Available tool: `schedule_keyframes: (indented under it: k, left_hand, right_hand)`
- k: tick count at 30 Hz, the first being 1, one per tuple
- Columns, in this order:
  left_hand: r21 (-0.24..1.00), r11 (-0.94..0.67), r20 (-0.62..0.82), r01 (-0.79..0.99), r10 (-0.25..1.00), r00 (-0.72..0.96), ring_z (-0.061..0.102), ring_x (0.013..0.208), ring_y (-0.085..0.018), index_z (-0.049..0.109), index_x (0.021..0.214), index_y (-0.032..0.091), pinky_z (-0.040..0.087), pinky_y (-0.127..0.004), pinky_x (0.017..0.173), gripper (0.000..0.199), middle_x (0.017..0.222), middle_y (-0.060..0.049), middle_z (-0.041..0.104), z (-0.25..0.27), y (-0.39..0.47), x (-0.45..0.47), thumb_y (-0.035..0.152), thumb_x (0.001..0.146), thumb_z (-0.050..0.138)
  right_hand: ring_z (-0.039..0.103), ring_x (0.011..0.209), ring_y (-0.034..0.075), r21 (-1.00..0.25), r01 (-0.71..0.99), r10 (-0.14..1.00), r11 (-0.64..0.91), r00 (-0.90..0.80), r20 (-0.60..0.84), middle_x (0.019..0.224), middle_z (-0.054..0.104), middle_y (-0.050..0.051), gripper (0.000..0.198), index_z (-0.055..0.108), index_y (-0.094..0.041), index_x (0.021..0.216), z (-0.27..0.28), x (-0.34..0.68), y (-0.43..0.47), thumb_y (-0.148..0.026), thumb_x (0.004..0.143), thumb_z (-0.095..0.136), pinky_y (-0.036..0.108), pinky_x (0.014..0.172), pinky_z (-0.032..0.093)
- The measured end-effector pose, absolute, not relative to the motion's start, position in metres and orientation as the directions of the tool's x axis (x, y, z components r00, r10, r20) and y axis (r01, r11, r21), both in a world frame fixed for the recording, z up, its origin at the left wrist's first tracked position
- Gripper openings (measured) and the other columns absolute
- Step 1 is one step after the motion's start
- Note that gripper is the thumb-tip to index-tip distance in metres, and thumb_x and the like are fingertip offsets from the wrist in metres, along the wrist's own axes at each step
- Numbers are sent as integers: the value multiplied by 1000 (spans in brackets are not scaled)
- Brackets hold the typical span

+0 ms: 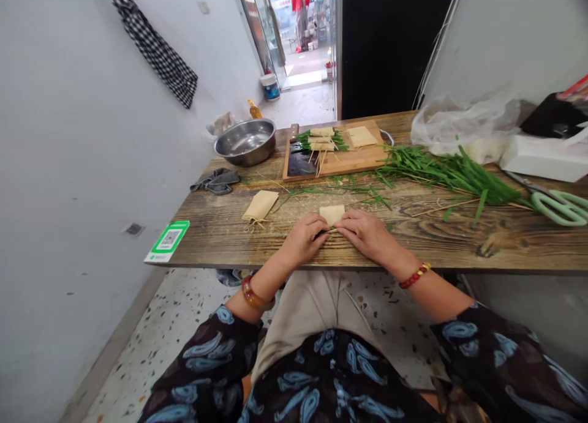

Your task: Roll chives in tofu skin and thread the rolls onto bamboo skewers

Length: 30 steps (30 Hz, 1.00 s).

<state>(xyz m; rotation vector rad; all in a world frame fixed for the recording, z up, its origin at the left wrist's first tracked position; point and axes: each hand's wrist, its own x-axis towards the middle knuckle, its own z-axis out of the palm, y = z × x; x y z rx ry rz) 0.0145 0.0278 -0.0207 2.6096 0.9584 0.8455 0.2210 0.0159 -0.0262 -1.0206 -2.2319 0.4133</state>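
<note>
Worktop (441, 248), near edge, centre: tan sheet (332, 214). Left hand (307, 238) and right hand (366, 232) each pinched closed on its near side, greens (330, 230) showing there. Far left: steel bowl (250, 156), contents unclear. Far right: plastic bag (459, 123), something pale inside; white box (544, 160) just beside, contents unclear.

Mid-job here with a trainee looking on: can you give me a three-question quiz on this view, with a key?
1. On which side, left or right, does the wearer have the red beaded bracelet?
2. Which lies just in front of the metal bowl: A scissors, B grey cloth, C yellow bottle?
3. Fill in, near or far: the left hand and right hand are at the ____ edge of the pale sheet.

Key: 1 right; 2 B; 3 near.
</note>
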Motion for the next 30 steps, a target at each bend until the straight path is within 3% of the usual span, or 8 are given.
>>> schedule_keyframes:
  k: [9, 17, 21, 30]
  left_hand:
    - [431, -694, 426, 577, 720, 547, 56, 84, -18, 64, 75, 17, 45, -33, 79, 13, 86, -5, 61, -17, 30, 19, 20, 85, 57]
    - [467, -689, 343, 554, 719, 605, 55, 80, -17, 62, 75, 16, 44, -32, 77, 20, 79, -4, 62, -16, 38, 18, 22, 89, 51]
    - [450, -669, 323, 592, 740, 590, 55, 79, -17, 62, 75, 17, 44, -32, 77, 21, 78, -4, 61, -14, 37, 19, 20, 90, 48]
    - [508, -588, 311, 630, 807, 502, 53, 78, -18, 57, 75, 17, 41, -32, 74, 14, 75, -2, 58, -18, 34, 22, 16, 86, 49]
  right_hand:
    - [54, 90, 21, -440, 591, 736, 676, -523, 429, 95, 59, 10, 21, 67, -18, 102, -26, 220, 11, -28, 90, 53, 34, 78, 45]
    - [54, 85, 18, -509, 578, 770, 638, -490, 409, 91, 59, 7, 25, 70, -21, 97, -24, 222, 13, -24, 94, 45, 31, 75, 43]
    - [54, 84, 20, -486, 621, 789, 615, -468, 399, 89, 63, 7, 23, 70, -23, 100, -25, 223, 15, -24, 93, 48, 33, 75, 42]
    - [55, 75, 18, -526, 619, 810, 583, -391, 437, 76, 65, 4, 21, 69, -19, 77, -27, 218, 23, -22, 89, 53, 35, 75, 39]
